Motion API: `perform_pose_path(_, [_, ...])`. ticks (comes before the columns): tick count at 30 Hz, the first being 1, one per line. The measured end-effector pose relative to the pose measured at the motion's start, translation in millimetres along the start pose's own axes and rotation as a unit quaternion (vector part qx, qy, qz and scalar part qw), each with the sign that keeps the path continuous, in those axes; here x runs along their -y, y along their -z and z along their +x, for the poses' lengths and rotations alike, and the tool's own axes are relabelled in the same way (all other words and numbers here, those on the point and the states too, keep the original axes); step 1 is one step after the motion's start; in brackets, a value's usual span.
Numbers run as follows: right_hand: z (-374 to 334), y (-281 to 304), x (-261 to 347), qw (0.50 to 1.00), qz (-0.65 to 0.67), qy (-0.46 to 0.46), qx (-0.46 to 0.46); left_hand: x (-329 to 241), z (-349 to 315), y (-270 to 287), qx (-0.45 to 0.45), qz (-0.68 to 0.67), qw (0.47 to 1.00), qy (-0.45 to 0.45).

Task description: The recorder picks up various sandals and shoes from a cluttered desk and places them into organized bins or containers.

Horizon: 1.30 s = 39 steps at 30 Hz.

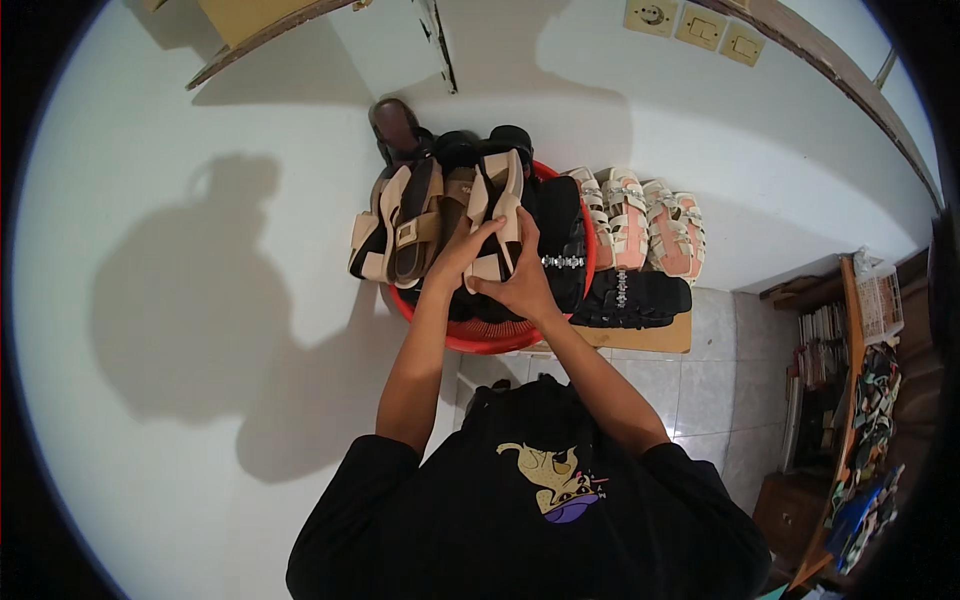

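While gripping a cream-and-black sandal [509, 180] between the left hand [455, 255] and the right hand [520, 285], with fingers [490, 228] along its sides, holding it over the footwear [458, 190] heaped in the red basket [490, 345]. By judgement, best spreading pressure evenly, sparing it from creasing, and steering clear of the brown sandal [412, 240] just to the left and the black sandal with shiny trim [562, 225] to the right. Being unable to tell, behind the fingers, whether handling one sandal or a pair pressed together, or whether resting on the heap. Not seeing the basket's bottom; losing part of the shelf [853, 300] at the view's dark right rim.
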State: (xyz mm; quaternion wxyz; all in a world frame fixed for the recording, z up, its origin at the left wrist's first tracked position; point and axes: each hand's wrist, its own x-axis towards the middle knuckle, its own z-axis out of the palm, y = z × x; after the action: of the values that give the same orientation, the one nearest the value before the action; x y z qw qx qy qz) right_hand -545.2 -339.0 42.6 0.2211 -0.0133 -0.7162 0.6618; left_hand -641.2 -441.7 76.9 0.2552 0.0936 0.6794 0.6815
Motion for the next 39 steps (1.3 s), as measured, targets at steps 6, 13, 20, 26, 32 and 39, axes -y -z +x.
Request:
perform_pose_path(6, [11, -13, -13, 0.997, -0.054, 0.028, -0.050, 25, 34, 18, -0.032, 0.263, 0.964, -0.032])
perform_pose_path(13, [14, -9, -3, 0.988, -0.153, -0.013, -0.002, 14, 27, 33, -0.117, 0.397, 0.892, -0.183])
perform_pose_path(20, [18, -3, 10, 0.962, -0.267, 0.021, 0.049, 17, 33, 32, -0.210, 0.487, 0.814, -0.236])
perform_pose_path(26, [15, -10, -8, 0.958, -0.272, 0.077, 0.040, 41, 24, 21, -0.284, 0.411, 0.841, -0.209])
perform_pose_path(32, [34, -12, -10, 0.964, -0.257, 0.058, 0.037, 36, 38, 22, -0.287, 0.432, 0.834, -0.189])
perform_pose_path(39, [25, -20, -1, 0.958, -0.281, 0.049, 0.041, 5, 33, 37, -0.232, 0.374, 0.866, -0.239])
